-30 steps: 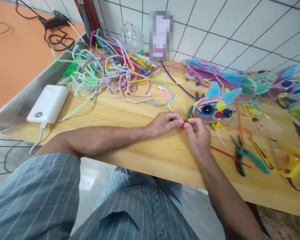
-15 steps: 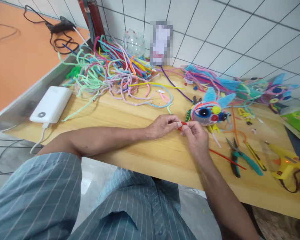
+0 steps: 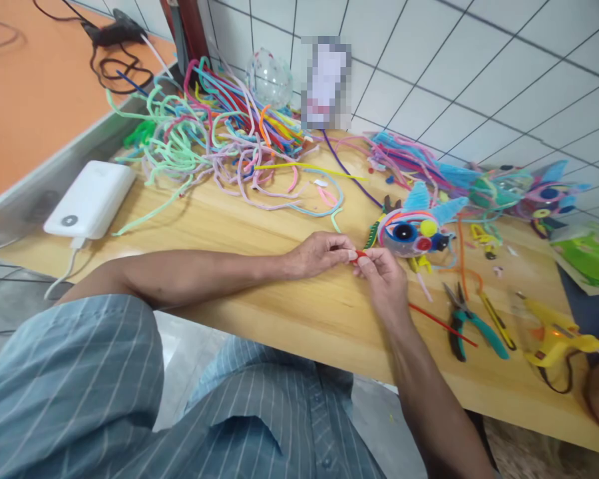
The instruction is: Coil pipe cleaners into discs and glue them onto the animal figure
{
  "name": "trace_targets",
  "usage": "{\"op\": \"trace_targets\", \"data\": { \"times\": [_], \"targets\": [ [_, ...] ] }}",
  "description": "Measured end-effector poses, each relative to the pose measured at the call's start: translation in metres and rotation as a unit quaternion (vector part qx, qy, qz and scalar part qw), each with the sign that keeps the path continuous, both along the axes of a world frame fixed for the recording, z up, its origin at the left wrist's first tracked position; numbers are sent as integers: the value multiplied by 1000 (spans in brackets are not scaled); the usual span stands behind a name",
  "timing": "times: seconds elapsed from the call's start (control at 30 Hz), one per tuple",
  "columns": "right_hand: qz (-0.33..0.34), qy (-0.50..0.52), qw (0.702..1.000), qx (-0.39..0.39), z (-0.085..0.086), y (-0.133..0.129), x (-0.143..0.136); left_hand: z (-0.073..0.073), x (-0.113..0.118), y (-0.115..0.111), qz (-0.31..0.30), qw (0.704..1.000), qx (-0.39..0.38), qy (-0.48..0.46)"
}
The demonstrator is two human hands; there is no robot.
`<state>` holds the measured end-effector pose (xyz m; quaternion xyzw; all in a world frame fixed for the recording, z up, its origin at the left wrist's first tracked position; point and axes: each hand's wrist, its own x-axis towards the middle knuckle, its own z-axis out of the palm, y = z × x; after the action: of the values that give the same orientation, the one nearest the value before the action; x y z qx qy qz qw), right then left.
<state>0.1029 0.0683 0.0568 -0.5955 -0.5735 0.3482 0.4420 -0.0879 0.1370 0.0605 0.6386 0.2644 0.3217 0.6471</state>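
Both hands meet over the wooden table. My left hand [image 3: 324,254] pinches one side of a small red piece [image 3: 359,257], which looks like coiled pipe cleaner. On its other side, the fingers of my right hand [image 3: 383,274] are closed on the same piece. A straight red pipe cleaner [image 3: 444,324] extends out to the right from under my right wrist. Just behind my right hand sits a decorated clear ball [image 3: 413,229] with light blue ears, dark blue eye and red nose. Green-handled pliers [image 3: 373,233] lie partly hidden beside it.
Teal-handled pliers [image 3: 472,326], a yellow cutter [image 3: 498,320] and a yellow glue gun [image 3: 556,332] lie at the right. A tangled pile of pipe cleaners [image 3: 180,150] fills the back left, near a white power bank [image 3: 90,199]. A phone [image 3: 325,83] leans on the tiled wall.
The view has shifted slightly. Both hands still hold the red piece together, with small changes in the fingers.
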Motion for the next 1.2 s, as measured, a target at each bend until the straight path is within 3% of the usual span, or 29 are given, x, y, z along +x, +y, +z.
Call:
{"op": "trace_targets", "data": {
  "times": [0.2,0.37,0.53,0.87,1.03,1.2],
  "targets": [
    [-16,30,999,4,1,0,-3,-4,1,0,8,1000,-10,-22],
    [-15,11,1000,10,2,1,-3,-5,0,-1,8,999,27,-25],
    [-22,21,999,28,1,1,-9,-5,-1,-3,46,996,75,-2],
    [-30,58,998,21,-1,5,-16,-6,-1,-3,66,993,91,40],
    [-56,15,993,99,2,-6,-18,8,-5,-9,89,966,239,48],
    [-77,-108,949,287,29,-26,-15,40,-13,-17,83,884,459,-34]
  ]
}}
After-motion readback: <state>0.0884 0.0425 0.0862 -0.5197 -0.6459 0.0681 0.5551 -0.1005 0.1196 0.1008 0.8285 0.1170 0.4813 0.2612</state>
